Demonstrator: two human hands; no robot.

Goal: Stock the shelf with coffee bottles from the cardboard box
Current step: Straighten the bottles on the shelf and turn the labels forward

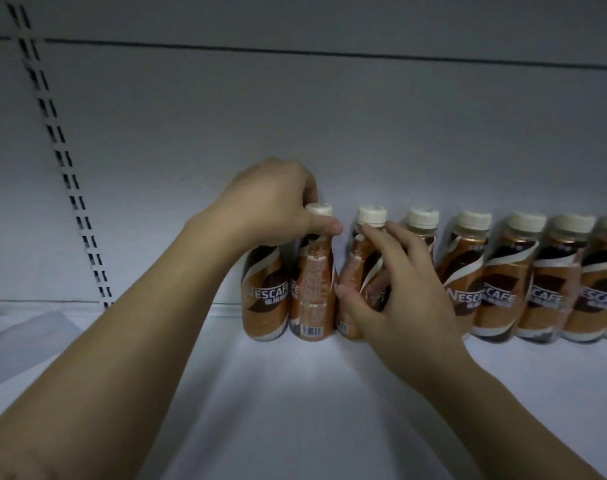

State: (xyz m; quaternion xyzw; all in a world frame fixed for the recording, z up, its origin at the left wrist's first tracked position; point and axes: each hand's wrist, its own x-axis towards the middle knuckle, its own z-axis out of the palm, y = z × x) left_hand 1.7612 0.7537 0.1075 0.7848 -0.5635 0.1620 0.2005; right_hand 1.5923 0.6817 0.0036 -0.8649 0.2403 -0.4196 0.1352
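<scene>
A row of brown Nescafe coffee bottles with cream caps stands at the back of the white shelf (pixel 295 393). My left hand (pixel 271 206) grips the neck of one bottle (pixel 314 282) whose barcode side faces me, and covers the top of the leftmost bottle (pixel 264 299) beside it. My right hand (pixel 395 289) wraps around the body of the neighbouring bottle (pixel 359 258), thumb low on its left side. Several more bottles (pixel 503 282) continue to the right, labels forward. The cardboard box is out of view.
The shelf's grey back panel (pixel 329 126) rises behind the bottles. A slotted upright rail (pixel 63 157) runs down the left. White shelf surface stretches in front of the row and to its left.
</scene>
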